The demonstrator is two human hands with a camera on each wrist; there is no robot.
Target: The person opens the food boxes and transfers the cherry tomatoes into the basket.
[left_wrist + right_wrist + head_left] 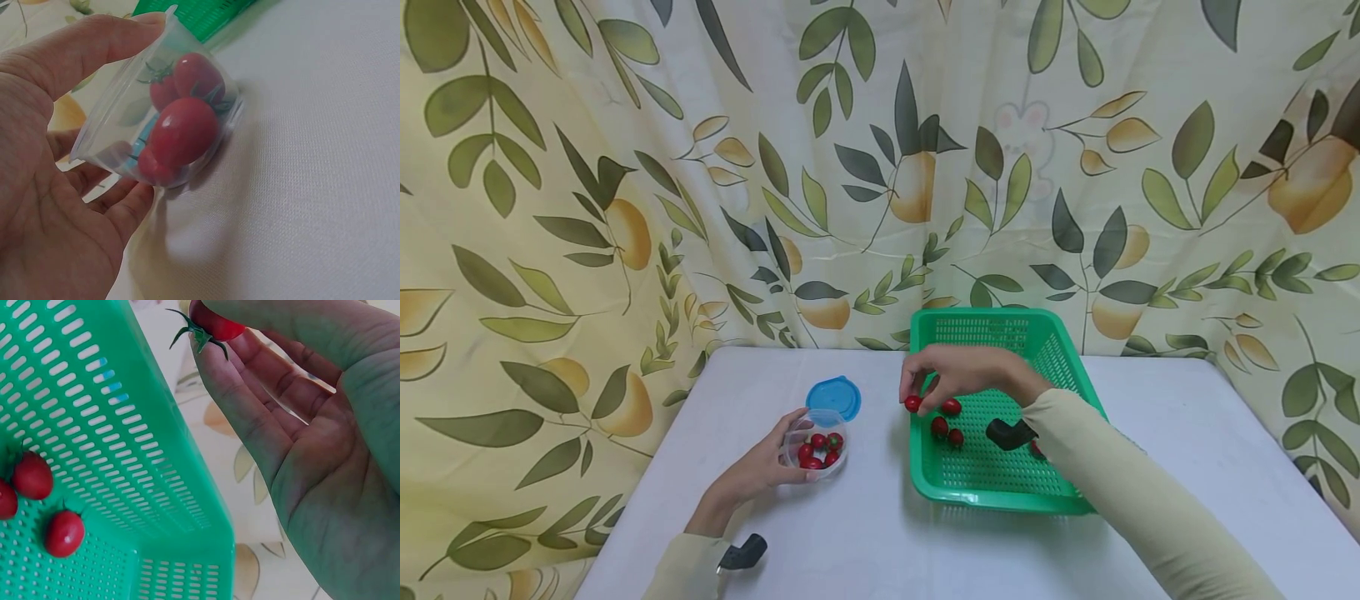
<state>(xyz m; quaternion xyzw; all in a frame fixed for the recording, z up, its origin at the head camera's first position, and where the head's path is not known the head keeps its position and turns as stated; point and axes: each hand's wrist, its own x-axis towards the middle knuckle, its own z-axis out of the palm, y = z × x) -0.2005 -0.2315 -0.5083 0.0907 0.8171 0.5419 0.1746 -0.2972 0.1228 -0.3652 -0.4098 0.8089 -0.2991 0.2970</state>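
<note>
My right hand (951,373) pinches a cherry tomato (913,403) between thumb and fingertips, above the left rim of the green basket (1000,502). In the right wrist view that cherry tomato (215,324) shows its green stem leaves. Several more cherry tomatoes (64,533) lie on the basket's floor. On the left, my left hand (767,457) grips a clear plastic container (792,446), thumb on one side and fingers around the other. Several cherry tomatoes (185,131) sit inside it, some with green stems.
A round blue lid (835,398) lies on the white table (865,542) just behind the container. A curtain (865,167) printed with leaves and fruit hangs along the table's back and left side. The basket's raised walls stand under my right forearm.
</note>
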